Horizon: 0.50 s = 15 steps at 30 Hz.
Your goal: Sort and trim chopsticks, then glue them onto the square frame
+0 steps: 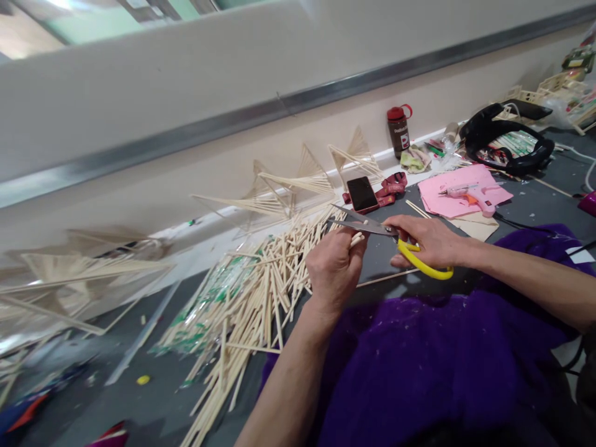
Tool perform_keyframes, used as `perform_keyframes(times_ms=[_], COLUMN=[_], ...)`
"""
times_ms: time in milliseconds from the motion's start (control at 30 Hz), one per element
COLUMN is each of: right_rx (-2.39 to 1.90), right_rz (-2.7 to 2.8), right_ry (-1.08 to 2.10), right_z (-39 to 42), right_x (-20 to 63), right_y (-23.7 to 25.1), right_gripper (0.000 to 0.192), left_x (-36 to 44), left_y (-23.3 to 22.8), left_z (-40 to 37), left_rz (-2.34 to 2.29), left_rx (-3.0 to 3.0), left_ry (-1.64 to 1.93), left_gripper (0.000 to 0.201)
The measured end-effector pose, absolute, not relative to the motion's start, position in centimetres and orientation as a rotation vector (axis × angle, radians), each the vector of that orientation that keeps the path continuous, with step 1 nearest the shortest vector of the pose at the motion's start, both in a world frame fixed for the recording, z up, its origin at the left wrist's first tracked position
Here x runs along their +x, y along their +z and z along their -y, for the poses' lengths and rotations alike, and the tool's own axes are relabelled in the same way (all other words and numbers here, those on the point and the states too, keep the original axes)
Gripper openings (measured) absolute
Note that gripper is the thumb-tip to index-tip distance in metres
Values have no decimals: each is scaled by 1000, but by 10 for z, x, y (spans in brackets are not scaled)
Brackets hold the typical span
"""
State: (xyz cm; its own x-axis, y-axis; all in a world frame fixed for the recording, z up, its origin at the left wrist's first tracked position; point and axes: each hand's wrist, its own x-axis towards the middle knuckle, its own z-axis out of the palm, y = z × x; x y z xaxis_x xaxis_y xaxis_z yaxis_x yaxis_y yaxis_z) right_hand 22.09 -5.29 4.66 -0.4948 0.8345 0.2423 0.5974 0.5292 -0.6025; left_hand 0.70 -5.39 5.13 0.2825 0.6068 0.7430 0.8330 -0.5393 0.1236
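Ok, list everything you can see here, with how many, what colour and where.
wooden sticks: a large loose pile, pale wood, left of centre on the grey surface
stick frames: several, pale wood, along the wall
phone: one, dark with red edge, behind the scissors
bottle: one, brown with red cap, by the wall
glue gun: one, pink, on the pink paper
pink paper: a few sheets, right of the phone
headphones: one pair, black, far right
purple fabric: one, in the foreground
scissors: one pair, yellow handles, in the right hand
stick: one, pale, in the left hand at the blades
left hand: holds the stick
right hand: grips the scissors
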Motion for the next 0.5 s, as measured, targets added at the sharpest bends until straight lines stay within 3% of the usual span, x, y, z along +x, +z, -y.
perform_keyframes(times_ms=[167,500], right_rx=[-1060,-1007], right_rz=[2242,2256], right_ry=[606,557], right_z=[50,49], right_x=[222,223], right_y=[41,40], right_gripper=[64,41], left_x=[9,8], left_y=[51,48], left_z=[56,54], left_rz=[1347,1340], left_rx=[-2270,-2246], left_ry=[-1102,-1185], left_gripper=[17,23])
